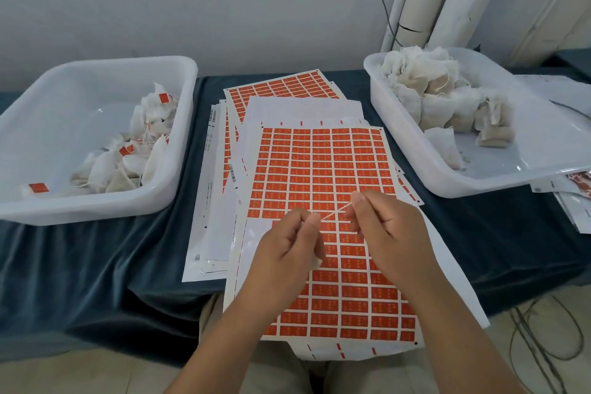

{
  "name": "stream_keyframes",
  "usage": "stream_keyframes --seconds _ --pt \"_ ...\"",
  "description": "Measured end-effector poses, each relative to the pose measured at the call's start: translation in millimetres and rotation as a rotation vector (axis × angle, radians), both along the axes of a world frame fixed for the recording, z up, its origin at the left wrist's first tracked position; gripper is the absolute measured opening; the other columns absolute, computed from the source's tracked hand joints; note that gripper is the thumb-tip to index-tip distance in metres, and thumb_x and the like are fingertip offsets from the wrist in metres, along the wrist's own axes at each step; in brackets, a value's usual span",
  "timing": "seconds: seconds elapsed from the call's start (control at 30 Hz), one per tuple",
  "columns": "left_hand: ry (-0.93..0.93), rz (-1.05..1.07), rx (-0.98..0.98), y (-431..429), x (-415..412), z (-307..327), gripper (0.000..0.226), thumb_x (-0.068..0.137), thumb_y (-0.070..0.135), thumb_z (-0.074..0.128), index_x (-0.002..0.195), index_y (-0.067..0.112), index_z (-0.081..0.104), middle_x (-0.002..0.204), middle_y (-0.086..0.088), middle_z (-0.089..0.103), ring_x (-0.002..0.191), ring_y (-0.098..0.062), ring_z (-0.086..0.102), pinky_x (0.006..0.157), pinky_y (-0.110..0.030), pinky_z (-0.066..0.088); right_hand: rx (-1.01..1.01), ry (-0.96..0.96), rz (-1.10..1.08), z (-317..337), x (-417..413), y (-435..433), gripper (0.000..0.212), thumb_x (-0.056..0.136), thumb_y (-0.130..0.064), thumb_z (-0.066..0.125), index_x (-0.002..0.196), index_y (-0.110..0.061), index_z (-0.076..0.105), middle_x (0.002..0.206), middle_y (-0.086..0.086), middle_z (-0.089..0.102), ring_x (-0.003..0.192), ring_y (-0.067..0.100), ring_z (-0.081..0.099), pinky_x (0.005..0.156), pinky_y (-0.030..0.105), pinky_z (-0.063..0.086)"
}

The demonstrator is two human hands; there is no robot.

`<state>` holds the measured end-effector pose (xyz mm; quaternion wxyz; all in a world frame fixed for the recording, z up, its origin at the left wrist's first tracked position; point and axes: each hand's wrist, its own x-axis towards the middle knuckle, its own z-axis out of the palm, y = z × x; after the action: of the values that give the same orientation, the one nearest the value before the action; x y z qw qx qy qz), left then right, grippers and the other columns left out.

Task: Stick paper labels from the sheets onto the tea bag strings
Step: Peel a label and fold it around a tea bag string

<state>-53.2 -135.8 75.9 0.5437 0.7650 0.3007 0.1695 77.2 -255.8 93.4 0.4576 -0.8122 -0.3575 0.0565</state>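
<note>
**String pulled taut over the label sheet**

Both hands are up over the near half of the top label sheet (319, 163). The left hand (287, 246) pinches one end of a thin pale string (332, 214) and the right hand (387, 227) pinches the other. The fingers (358, 201) on both sides are curled in tight on it. The string runs straight between them, just above the sheet, and I cannot tell if it touches the paper. A pale scrap shows under the left palm; I judge it to be the tea bag, but it is mostly hidden.

Handling, as I judge it:
- The string is very light, limp and thread-thin. It only holds a line under tension, so grip near each end and keep the pull gentle.
- The labels are small orange rectangles in a tight grid on glossy backing. Being thin paper, they should lift best from a corner.
- The bags are soft gauzy cloth pouches that crush easily.

Around the work:
- Left tub (179, 80): white plastic with rounded corners, holding bags with labels on (150, 137).
- Right tub (393, 125): the same make, with bare bags (441, 96) heaped at its far end.
- More sheets are fanned out under the top one, on the tabletop (96, 265), which has a dark blue cloth over it.
</note>
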Motion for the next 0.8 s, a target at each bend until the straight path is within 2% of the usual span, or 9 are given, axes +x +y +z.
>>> stream_keyframes --seconds 0.1,0.17,0.27,0.37,0.43,0.5,0.67,0.73,0.8 --pt "0.018 -0.003 -0.021 3 2 -2 0.037 0.111 0.045 0.040 0.088 0.029 0.064 0.087 0.021 0.071 0.093 0.006 0.066 0.066 -0.003 0.048 0.036 -0.121 -0.042 -5 -2 1 0.037 0.101 -0.058 0.037 0.078 -0.040 0.059 0.078 -0.019 0.068 0.080 0.004 0.068 0.065 0.016 0.051" --pt "0.037 -0.037 -0.021 3 3 -2 0.037 0.110 0.044 0.042 0.087 0.030 0.067 0.089 0.021 0.071 0.094 0.007 0.065 0.068 -0.007 0.048 0.091 -0.004 -0.077 -7 -11 5 0.036 0.102 -0.059 0.036 0.086 -0.044 0.065 0.086 -0.027 0.071 0.091 -0.003 0.069 0.073 0.011 0.048" --pt "0.045 -0.084 0.022 0 2 -1 0.031 0.106 0.053 0.047 0.089 0.043 0.070 0.090 0.023 0.071 0.094 0.005 0.066 0.063 -0.004 0.049 0.355 0.607 -0.017 -6 -23 15 0.036 0.105 -0.055 0.043 0.097 -0.038 0.073 0.101 -0.012 0.077 0.100 0.008 0.074 0.090 0.029 0.059" --pt "0.011 0.013 0.064 3 -7 3 0.035 0.090 0.077 0.035 0.101 0.056 0.061 0.106 0.030 0.068 0.101 0.005 0.066 0.073 -0.008 0.055 0.639 1.008 0.069 -2 -19 14 0.036 0.100 -0.052 0.053 0.087 -0.022 0.068 0.068 0.002 0.059 0.063 0.014 0.059 0.086 0.032 0.060" --pt "-0.016 0.219 0.031 15 -15 2 0.044 0.092 0.079 0.030 0.120 0.057 0.055 0.125 0.026 0.064 0.111 0.000 0.066 0.091 -0.025 0.059 0.650 0.998 0.017 -4 -12 15 0.035 0.103 -0.050 0.052 0.080 -0.024 0.062 0.060 -0.002 0.043 0.053 0.013 0.039 0.067 0.026 0.053" --pt "-0.039 0.367 -0.047 33 -21 -1 0.041 0.102 0.072 0.033 0.133 0.054 0.052 0.134 0.022 0.061 0.119 -0.005 0.064 0.099 -0.037 0.056 0.573 0.956 -0.050 -8 -6 19 0.037 0.105 -0.048 0.050 0.078 -0.025 0.062 0.060 -0.002 0.042 0.051 0.011 0.035 0.055 0.024 0.045" --pt "-0.070 0.521 -0.562 75 -17 4 0.008 0.104 0.053 0.059 0.112 0.052 0.059 0.101 0.024 0.072 0.107 -0.011 0.072 0.089 -0.045 0.063 0.396 0.987 -0.081 -23 -1 32 0.037 0.105 -0.044 0.052 0.079 -0.024 0.068 0.061 0.000 0.047 0.048 0.011 0.037 0.046 0.025 0.036" --pt "-0.059 0.539 -0.607 86 -17 3 0.010 0.100 0.057 0.064 0.107 0.049 0.062 0.090 0.021 0.078 0.087 -0.009 0.080 0.068 -0.037 0.065 0.377 0.978 -0.068 -27 1 35 0.037 0.104 -0.047 0.054 0.080 -0.023 0.069 0.062 0.001 0.049 0.047 0.010 0.039 0.046 0.025 0.038" --pt "-0.047 0.533 -0.625 94 -17 2 0.014 0.097 0.055 0.069 0.106 0.046 0.064 0.092 0.016 0.079 0.083 -0.011 0.081 0.063 -0.035 0.065 0.366 0.965 -0.067 -31 3 36 0.036 0.103 -0.048 0.055 0.081 -0.024 0.070 0.062 0.002 0.050 0.047 0.010 0.040 0.046 0.024 0.039"
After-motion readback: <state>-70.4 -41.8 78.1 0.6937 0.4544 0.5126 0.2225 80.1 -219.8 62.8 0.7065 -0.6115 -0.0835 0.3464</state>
